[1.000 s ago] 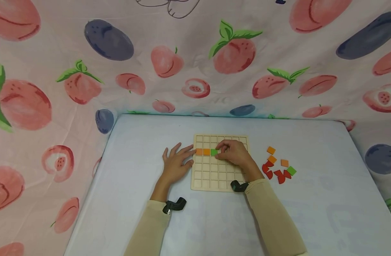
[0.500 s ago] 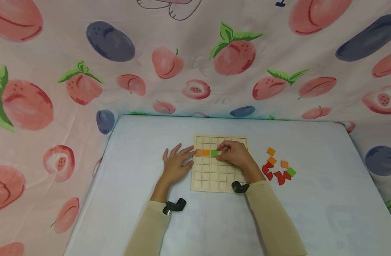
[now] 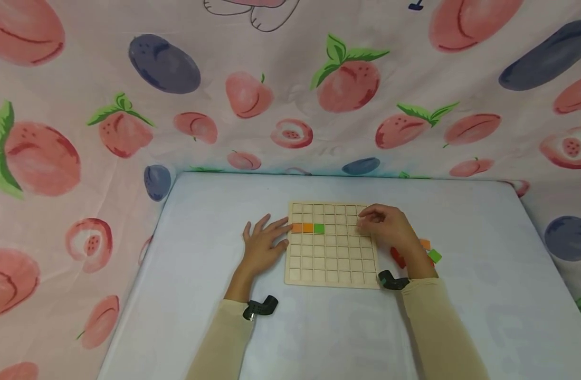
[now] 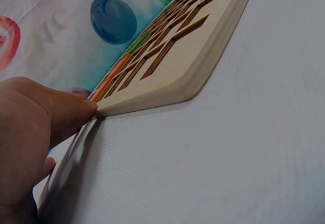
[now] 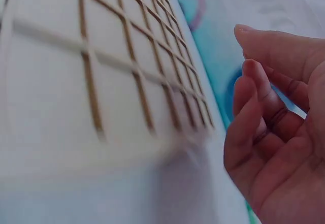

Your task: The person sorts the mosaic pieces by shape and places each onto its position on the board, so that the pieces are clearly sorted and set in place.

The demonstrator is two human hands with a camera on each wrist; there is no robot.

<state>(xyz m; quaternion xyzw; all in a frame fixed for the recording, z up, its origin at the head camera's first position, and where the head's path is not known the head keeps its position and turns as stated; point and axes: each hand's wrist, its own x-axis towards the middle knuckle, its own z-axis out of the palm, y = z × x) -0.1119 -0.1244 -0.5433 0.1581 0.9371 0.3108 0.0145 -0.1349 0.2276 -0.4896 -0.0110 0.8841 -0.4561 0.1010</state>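
A wooden grid board (image 3: pixel 331 259) lies on the table. In one of its rows sit an orange tile (image 3: pixel 307 228), a second orange tile (image 3: pixel 297 228) and a green tile (image 3: pixel 319 228), side by side from the left edge. My left hand (image 3: pixel 263 247) rests beside the board with fingers spread, fingertips at its left edge; the left wrist view has the thumb (image 4: pixel 71 113) right at the board's side. Over the right edge of the board is my right hand (image 3: pixel 389 228), fingers loosely bent and nothing between them. The right wrist view confirms the bare fingertips (image 5: pixel 250 67).
Right of the board lie loose pieces, partly hidden behind my right hand and wrist: a green square (image 3: pixel 435 256), an orange square (image 3: pixel 425 244) and red pieces (image 3: pixel 397 257). A fruit-patterned cloth (image 3: pixel 252 137) stands behind the white table (image 3: pixel 318 332).
My right hand has moved right, away from the green tile to the board's right edge, baring the cells it covered and hiding several loose pieces. My left hand stays put.
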